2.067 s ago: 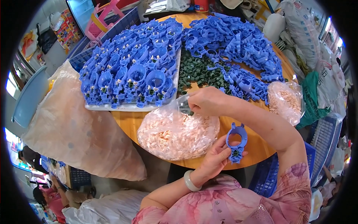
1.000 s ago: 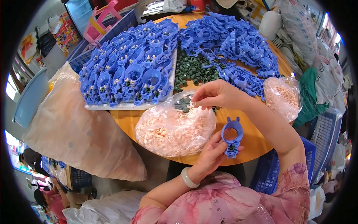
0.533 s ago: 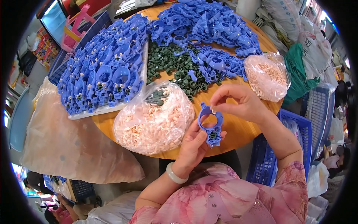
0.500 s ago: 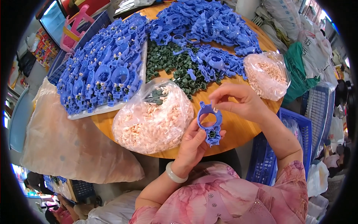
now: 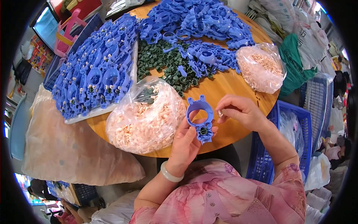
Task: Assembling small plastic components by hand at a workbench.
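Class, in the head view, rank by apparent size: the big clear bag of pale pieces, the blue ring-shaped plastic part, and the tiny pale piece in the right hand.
1. Big clear bag of pale pieces
2. Blue ring-shaped plastic part
3. Tiny pale piece

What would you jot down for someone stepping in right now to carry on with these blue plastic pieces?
Left hand: holds one blue ring-shaped part upright over the table edge; a small green piece already sits in its lower end.
Right hand: pinches a tiny pale piece beside the ring, not yet fitted.
Supplies: open bag of pale pieces just left of the hands, a second bag at right, loose green pieces in the middle, unsorted blue parts at the far side.
Done: a tray of blue parts stacked in rows at left.
Left: the far pile is large.
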### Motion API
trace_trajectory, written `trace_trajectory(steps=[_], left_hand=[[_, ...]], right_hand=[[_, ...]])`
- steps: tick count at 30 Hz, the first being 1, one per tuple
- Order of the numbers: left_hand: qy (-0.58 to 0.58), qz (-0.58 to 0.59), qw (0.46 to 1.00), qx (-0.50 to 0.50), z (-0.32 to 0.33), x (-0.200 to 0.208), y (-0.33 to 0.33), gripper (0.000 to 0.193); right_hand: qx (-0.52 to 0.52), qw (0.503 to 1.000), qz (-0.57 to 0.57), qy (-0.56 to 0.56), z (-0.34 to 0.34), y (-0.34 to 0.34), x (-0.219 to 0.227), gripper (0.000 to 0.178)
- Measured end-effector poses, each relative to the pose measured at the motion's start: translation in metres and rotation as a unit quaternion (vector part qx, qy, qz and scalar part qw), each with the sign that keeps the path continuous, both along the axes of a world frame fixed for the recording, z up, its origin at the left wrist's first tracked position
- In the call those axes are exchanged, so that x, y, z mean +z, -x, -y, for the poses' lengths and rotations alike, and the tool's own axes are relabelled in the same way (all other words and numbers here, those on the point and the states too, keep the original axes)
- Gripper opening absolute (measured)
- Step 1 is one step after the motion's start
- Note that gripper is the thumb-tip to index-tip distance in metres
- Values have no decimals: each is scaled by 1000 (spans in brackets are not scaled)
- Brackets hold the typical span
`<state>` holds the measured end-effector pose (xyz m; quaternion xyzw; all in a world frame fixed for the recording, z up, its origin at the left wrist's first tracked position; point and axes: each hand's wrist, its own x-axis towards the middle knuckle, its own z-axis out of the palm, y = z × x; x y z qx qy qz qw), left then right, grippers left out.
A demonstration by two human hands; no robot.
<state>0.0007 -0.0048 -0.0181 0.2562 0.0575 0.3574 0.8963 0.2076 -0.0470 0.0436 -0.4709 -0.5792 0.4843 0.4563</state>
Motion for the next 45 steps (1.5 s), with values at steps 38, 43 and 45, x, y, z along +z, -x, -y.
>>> trace_trajectory(steps=[38,43,45], left_hand=[[1,11,999,50,2,-3,-1,60],[-14,16,997,78,4,-6,-1,64],[-29,11,996,84,5,-9,-1,65]], right_hand=[[-166,935,211,-230,16,54,3,13],[-161,927,237,-241,15,63,3,14],[-163,926,239,-243,15,64,2,15]])
